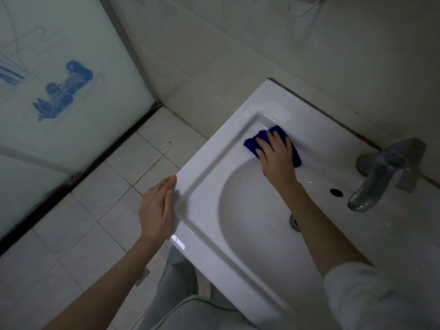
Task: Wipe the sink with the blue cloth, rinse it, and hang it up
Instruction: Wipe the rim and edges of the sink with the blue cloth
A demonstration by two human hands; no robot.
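A white ceramic sink (238,129) fills the right half of the head view, its round basin in the middle. The blue cloth (250,143) lies flat on the sink's far left inner rim, just above the basin. My right hand (276,153) presses down on the cloth with straight, spread fingers. My left hand (158,210) rests flat and open against the sink's left outer edge, holding nothing. A grey metal tap (381,172) stands at the right, its spout over the basin. The drain (294,221) is partly hidden behind my right forearm.
A frosted glass door (59,91) with blue printed figures stands at the left on a dark sill. White floor tiles (100,206) lie between the door and the sink. Tiled wall (262,39) runs behind the sink. An overflow hole (336,192) sits beside the tap.
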